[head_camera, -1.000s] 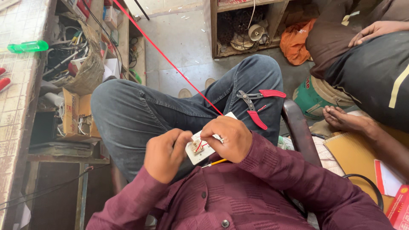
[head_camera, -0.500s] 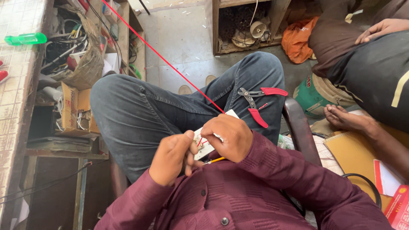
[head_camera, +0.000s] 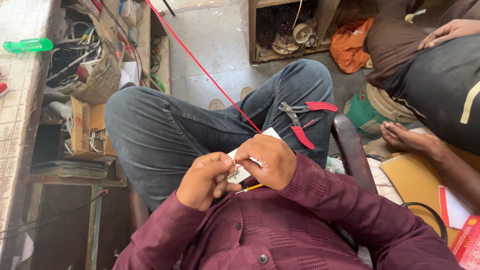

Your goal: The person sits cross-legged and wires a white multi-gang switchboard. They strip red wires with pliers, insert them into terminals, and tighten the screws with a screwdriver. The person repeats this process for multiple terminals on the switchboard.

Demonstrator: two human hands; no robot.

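Note:
Over my lap, my right hand [head_camera: 266,161] grips a small white flat part [head_camera: 244,173]. A red wire [head_camera: 200,65] runs from that part up and away to the far left. My left hand [head_camera: 206,180] is closed against the part's near end, fingers pinched at the wire ends there. A thin yellow-handled tool [head_camera: 250,188] pokes out beneath my hands; which hand holds it is hidden. Red-handled pliers [head_camera: 302,119] lie on my right thigh, just beyond my right hand.
A tiled bench edge [head_camera: 22,100] with a green screwdriver handle [head_camera: 27,45] runs along the left, above shelves of wires and cardboard boxes [head_camera: 87,125]. Another person sits at the right, bare foot [head_camera: 407,137] near my chair's arm [head_camera: 352,150]. A wooden shelf [head_camera: 285,30] stands ahead.
My left hand has shifted closer against the white part and closed tighter. The view has tilted slightly; my right hand and the pliers stay put.

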